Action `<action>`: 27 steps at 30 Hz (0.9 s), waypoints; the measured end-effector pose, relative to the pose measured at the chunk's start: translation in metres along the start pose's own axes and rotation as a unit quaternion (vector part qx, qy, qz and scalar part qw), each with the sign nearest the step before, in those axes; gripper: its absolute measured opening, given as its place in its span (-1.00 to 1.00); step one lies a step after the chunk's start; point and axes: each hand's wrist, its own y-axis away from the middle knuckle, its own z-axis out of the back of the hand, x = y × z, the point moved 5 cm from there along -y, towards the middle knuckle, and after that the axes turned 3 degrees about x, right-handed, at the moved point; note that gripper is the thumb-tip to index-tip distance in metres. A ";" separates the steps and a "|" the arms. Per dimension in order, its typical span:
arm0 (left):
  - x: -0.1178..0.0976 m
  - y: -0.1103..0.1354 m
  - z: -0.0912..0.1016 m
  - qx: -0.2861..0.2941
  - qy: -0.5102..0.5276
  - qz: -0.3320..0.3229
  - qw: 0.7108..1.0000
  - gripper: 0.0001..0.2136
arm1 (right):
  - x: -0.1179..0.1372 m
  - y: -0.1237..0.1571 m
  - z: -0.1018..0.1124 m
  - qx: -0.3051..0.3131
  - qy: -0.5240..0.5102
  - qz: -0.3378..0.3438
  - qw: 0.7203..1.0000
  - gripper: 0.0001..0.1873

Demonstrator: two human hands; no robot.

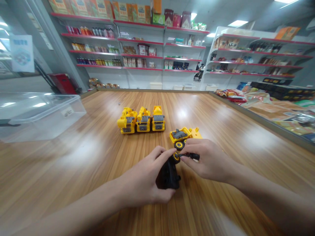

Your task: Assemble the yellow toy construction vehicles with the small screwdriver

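Observation:
My left hand [145,182] is closed around a black toy chassis [169,175] held just above the wooden table [73,170]. My right hand [208,160] pinches a small black axle piece [190,156] against a yellow-hubbed wheel [176,157] at the top of the chassis. Just behind my hands lies a yellow toy truck body [183,135] with one wheel, tilted. Three assembled yellow construction trucks [141,120] stand side by side further back.
A clear plastic bin [36,114] sits at the table's left edge. Packaged goods [270,105] lie on a display along the right side. Store shelves [147,49] with products line the back wall.

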 end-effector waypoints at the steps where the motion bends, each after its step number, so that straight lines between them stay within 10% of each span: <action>1: 0.001 0.000 0.000 0.001 -0.001 0.000 1.000 -0.21 | 0.000 0.000 0.000 0.000 0.002 0.001 1.000 -0.85; 27: 0.000 0.004 0.006 -0.029 -0.232 -0.095 0.968 -0.17 | 0.009 0.000 -0.005 -0.001 -0.018 0.026 0.999 -0.76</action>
